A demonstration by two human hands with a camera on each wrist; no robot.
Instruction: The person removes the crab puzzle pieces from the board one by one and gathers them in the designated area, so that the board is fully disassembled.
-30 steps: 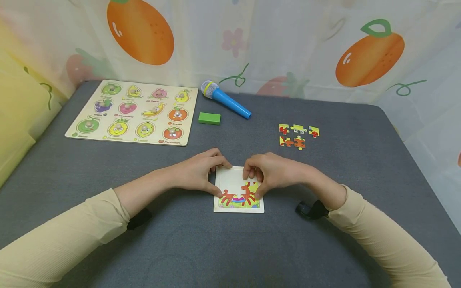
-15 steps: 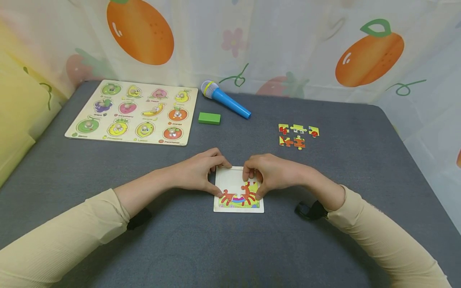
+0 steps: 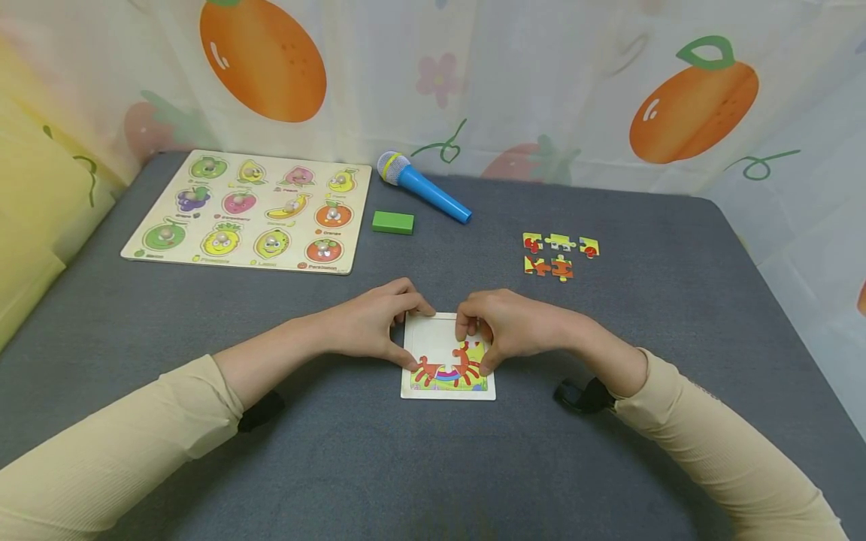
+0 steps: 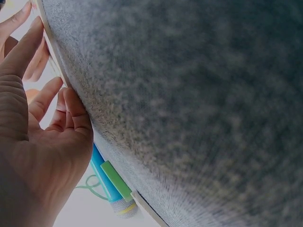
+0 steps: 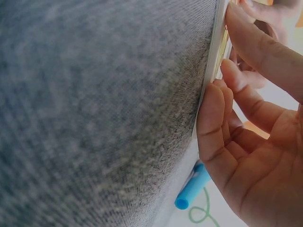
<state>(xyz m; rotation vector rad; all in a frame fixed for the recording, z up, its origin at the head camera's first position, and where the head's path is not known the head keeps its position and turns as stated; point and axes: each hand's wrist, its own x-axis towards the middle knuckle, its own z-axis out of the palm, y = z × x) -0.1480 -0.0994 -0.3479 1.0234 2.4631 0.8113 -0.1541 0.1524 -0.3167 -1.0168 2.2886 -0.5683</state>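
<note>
A small white-framed jigsaw tray (image 3: 414,394) lies flat on the dark table, its lower rows filled with joined pieces (image 3: 448,376) of a red and yellow picture. Its upper part shows bare white. My left hand (image 3: 368,321) holds the tray's left side, thumb low and index fingertip at the top edge. Over the right side my right hand (image 3: 517,323) bends its fingers, thumb on the right rim and index above the upper right piece (image 3: 476,349). Both wrist views show the tray's thin edge, with curled fingers (image 4: 78,111) and fingers (image 5: 211,118) against it.
Several loose jigsaw pieces (image 3: 561,267) lie at the back right. A blue toy microphone (image 3: 433,193) and a green block (image 3: 393,222) lie behind the tray. A knobbed fruit puzzle board (image 3: 264,263) takes up the back left. A fruit-print curtain (image 3: 528,90) hangs behind.
Almost nothing moves. Over the last second, my right hand shifts very slightly at the tray; my left hand and the loose pieces stay put.
</note>
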